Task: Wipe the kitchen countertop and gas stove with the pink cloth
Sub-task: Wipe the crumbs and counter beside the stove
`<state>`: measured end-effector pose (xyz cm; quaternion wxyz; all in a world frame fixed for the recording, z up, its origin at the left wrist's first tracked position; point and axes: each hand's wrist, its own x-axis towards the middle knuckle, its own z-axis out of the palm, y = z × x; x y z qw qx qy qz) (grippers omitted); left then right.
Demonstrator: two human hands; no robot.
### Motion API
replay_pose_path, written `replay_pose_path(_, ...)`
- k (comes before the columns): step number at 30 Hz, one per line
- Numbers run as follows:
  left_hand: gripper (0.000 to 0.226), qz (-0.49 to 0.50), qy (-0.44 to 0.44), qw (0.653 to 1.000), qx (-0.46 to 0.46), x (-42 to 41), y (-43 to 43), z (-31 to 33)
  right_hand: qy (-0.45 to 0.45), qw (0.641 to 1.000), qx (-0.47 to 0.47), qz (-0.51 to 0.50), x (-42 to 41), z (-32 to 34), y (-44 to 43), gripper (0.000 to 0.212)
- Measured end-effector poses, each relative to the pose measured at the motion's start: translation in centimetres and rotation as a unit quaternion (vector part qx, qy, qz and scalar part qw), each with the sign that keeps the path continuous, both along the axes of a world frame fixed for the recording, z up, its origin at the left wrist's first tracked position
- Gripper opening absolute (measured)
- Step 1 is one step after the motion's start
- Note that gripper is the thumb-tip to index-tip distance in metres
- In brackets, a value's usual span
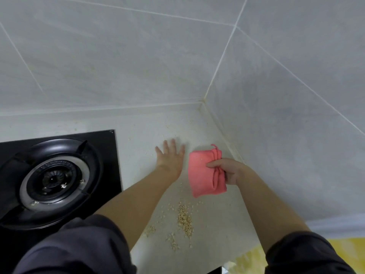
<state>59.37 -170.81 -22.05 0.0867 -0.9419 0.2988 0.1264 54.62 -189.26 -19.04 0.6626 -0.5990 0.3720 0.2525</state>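
Observation:
A folded pink cloth [202,175] lies against the pale countertop [150,127] near the corner of the walls. My right hand [229,171] grips its bunched right edge with curled fingers. My left hand [170,155] lies flat on the countertop just left of the cloth, fingers straight and spread. The black gas stove [55,175] with its round burner sits at the left, apart from both hands. Tan crumbs [184,218] are heaped on the countertop between my forearms, nearer to me than the cloth.
Grey tiled walls [286,115] meet in a corner just behind and to the right of the cloth. Scattered crumbs dot the countertop near the back wall. The counter's front edge and a yellow floor [347,248] show at the lower right.

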Motion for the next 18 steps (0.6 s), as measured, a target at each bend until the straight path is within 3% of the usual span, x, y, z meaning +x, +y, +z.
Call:
replay_pose_path(3,0.090,-0.088,-0.006,0.996,-0.020,-0.2,-0.3,-0.1,0.003,1.000,-0.007,0.010,0.0,-0.1,-0.1,0.009)
replay_pose_path(5,0.092,-0.043,-0.018,0.999,0.009,0.0,0.1,0.2,0.014,1.000,-0.016,0.020,0.0,-0.1,-0.1,0.011)
replay_pose_path(7,0.094,-0.049,-0.043,0.996,-0.058,0.0,0.2,0.1,0.009,1.000,-0.009,0.019,0.0,-0.1,0.0,0.009)
replay_pose_path(8,0.091,-0.103,-0.043,0.990,-0.090,0.0,0.1,0.1,0.005,1.000,-0.011,0.018,0.0,0.0,0.0,0.008)
replay_pose_path(10,0.071,-0.178,-0.043,0.981,-0.069,0.1,0.5,0.4,0.010,1.000,-0.022,0.018,0.0,0.0,-0.1,0.007)
replay_pose_path(11,0.062,-0.152,-0.051,0.986,-0.042,0.2,0.8,0.3,0.017,0.999,-0.029,0.018,-0.2,-0.1,0.0,0.007)
replay_pose_path(13,0.066,-0.075,-0.052,0.995,-0.048,0.1,1.0,0.4,0.014,0.999,-0.039,0.007,-0.2,-0.2,0.1,0.009)
replay_pose_path(15,0.079,-0.104,-0.021,0.990,-0.094,-0.4,0.7,0.3,-0.002,0.999,-0.041,0.000,-0.2,-0.1,0.2,0.010)
replay_pose_path(18,0.058,-0.097,-0.007,0.995,-0.026,-0.7,1.0,0.6,-0.008,0.998,-0.061,0.009,-0.1,0.3,0.4,0.011)
